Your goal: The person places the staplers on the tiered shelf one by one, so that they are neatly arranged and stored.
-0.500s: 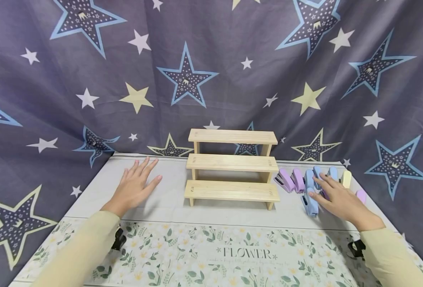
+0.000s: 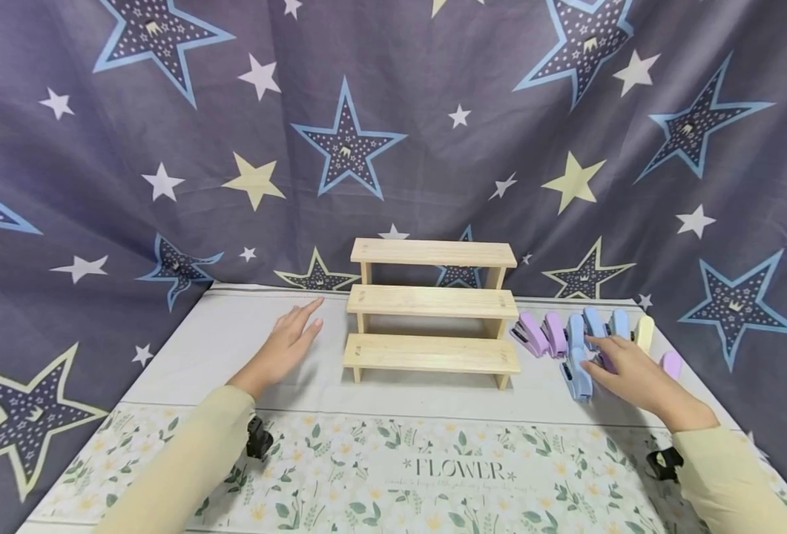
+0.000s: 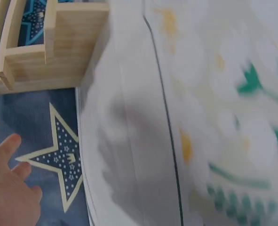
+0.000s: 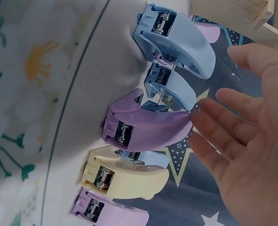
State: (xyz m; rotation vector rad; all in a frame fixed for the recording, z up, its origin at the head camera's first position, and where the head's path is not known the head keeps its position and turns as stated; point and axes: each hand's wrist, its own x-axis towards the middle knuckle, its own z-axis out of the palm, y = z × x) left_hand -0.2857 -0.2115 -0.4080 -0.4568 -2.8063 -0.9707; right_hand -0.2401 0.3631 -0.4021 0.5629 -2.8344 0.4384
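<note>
Right fingers (image 4: 223, 117) near staplers (image 4: 157, 129), wooden stand (image 2: 431, 354)

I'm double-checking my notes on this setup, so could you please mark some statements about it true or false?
1. The wooden display stand has three tiers. True.
2. The yellow stapler sits on the top tier. False: it is on the tablecloth.
3. The right hand is close to a purple stapler. True.
4. The left hand grips a stapler. False: it holds nothing.
5. The backdrop curtain has a striped print. False: it shows stars.
</note>
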